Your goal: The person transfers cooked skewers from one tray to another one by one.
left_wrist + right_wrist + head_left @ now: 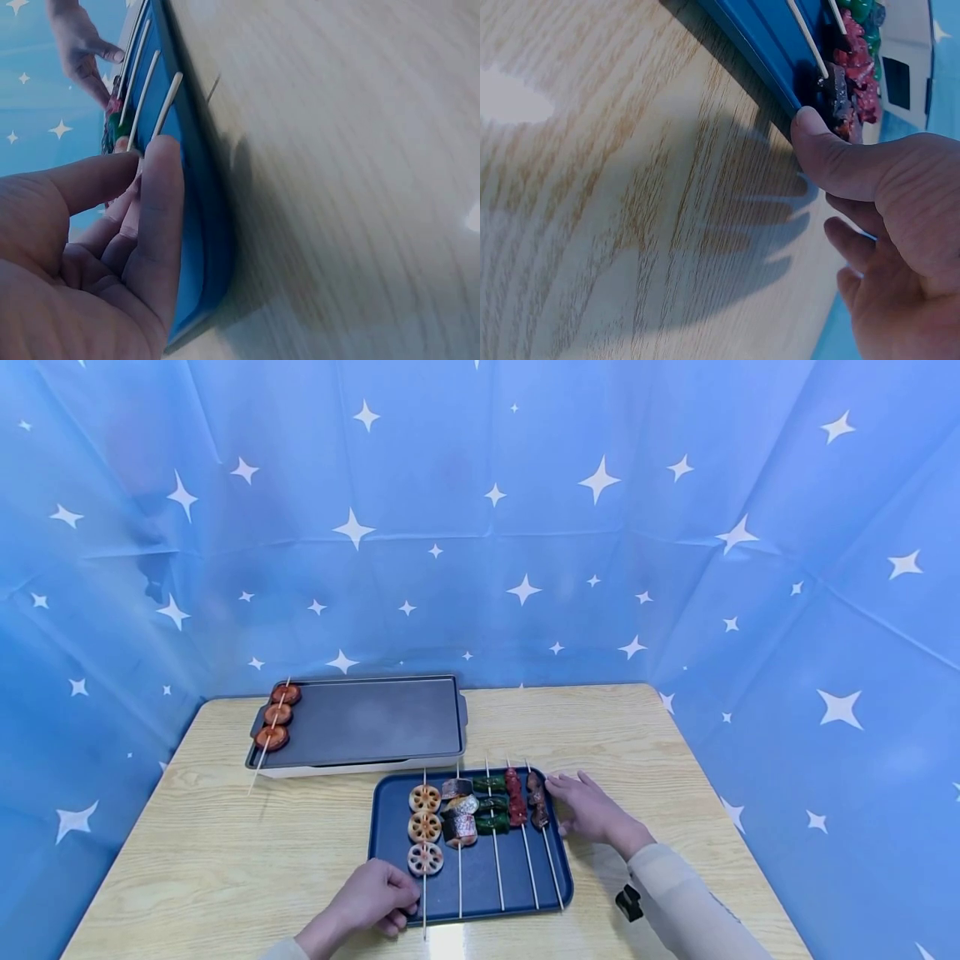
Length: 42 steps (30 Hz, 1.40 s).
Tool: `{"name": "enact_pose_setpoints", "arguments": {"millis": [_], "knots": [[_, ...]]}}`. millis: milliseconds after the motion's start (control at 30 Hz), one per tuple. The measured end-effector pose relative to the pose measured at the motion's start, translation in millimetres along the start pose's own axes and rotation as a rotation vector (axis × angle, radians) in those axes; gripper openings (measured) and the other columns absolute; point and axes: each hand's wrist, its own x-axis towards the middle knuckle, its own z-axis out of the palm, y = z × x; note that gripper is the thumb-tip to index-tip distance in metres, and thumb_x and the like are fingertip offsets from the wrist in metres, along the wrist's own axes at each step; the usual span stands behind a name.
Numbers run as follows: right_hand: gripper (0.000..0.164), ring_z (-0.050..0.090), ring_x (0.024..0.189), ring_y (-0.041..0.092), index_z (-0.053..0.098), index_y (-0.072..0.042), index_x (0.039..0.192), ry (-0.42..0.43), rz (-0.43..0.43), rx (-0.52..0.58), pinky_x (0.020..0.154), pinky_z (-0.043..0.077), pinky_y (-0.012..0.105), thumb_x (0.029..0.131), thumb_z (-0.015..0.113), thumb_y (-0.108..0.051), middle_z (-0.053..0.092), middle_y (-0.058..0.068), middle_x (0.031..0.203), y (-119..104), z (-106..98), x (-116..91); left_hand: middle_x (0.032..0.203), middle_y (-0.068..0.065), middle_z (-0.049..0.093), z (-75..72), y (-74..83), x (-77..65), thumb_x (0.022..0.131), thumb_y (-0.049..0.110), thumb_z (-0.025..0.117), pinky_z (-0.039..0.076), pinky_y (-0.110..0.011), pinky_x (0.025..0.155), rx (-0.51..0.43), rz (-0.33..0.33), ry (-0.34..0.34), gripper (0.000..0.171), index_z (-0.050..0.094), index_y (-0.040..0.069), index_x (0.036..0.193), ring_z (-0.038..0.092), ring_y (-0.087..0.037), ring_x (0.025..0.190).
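Note:
My left hand (pixel 378 893) is at the near left corner of the blue tray (pixel 442 902). Its thumb and forefinger pinch the stick of the lotus root skewer (pixel 425 827), the leftmost on the tray; the fingertips partly hide the contact. On the tray's right side rests my right hand (pixel 592 810), fingers loosely spread, the thumb (pixel 810 124) touching the rim. Nearest to it lies a dark brown meat skewer (pixel 537 797). Between lie a red meat skewer (pixel 515 797), a green pepper skewer (pixel 491 806) and a skewer of silvery-skinned pieces (pixel 459 814).
Behind the tray, to the left, stands a flat dark griddle (pixel 375 718) with a pale base. A skewer of reddish-brown round pieces (pixel 277 714) lies along its left end, its stick overhanging the front. A blue star-patterned curtain (pixel 480 527) surrounds the wooden table (pixel 225 860).

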Motion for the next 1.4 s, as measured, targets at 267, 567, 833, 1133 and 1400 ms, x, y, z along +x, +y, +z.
{"name": "enact_pose_setpoints", "arguments": {"millis": [267,567,833,1133,1400], "knots": [[0.073,0.037,0.139,0.044,0.046,0.006,0.14,-0.007,0.005,-0.002,0.12,0.018,0.061,0.076,0.078,-0.008,0.044,0.024,0.148,1,1,0,0.073,-0.002,0.07,-20.9,-0.3,0.6,0.092,0.013,0.064,0.059,-0.027,0.052,0.033,-0.055,0.042,0.018,0.075,-0.001,0.091,0.062,-0.007,0.057],[0.074,0.038,0.139,0.044,0.046,0.005,0.141,-0.001,-0.004,-0.022,0.12,0.019,0.061,0.076,0.078,-0.01,0.044,0.024,0.148,2,1,2,0.075,-0.002,0.071,-52.2,-4.8,-3.9,0.093,0.016,0.063,0.059,-0.027,0.056,-0.002,-0.046,0.119,0.024,0.072,-0.006,0.096,0.064,-0.008,0.061],[0.074,0.038,0.139,0.044,0.046,0.005,0.141,-0.004,-0.005,-0.016,0.12,0.019,0.061,0.076,0.078,-0.009,0.044,0.024,0.148,1,1,1,0.085,-0.012,0.074,-79.1,-3.7,-6.7,0.094,0.015,0.06,0.061,-0.031,0.062,-0.02,-0.079,0.216,0.03,0.069,-0.011,0.106,0.069,-0.016,0.071],[0.074,0.039,0.139,0.043,0.046,0.005,0.141,0.002,-0.004,-0.028,0.12,0.02,0.061,0.075,0.079,-0.009,0.044,0.024,0.148,2,2,2,0.088,-0.011,0.074,-110.9,-6.5,-11.2,0.093,0.017,0.063,0.061,-0.03,0.065,-0.052,-0.121,0.348,0.033,0.067,-0.01,0.111,0.069,-0.016,0.074],[0.075,0.039,0.139,0.043,0.046,0.005,0.141,-0.001,0.002,-0.022,0.12,0.019,0.06,0.076,0.079,-0.01,0.044,0.024,0.148,1,2,1,0.09,-0.006,0.073,-135.1,-15.0,-16.7,0.097,0.023,0.059,0.062,-0.032,0.068,-0.07,-0.161,0.384,0.04,0.062,-0.011,0.118,0.07,-0.014,0.077]]}}
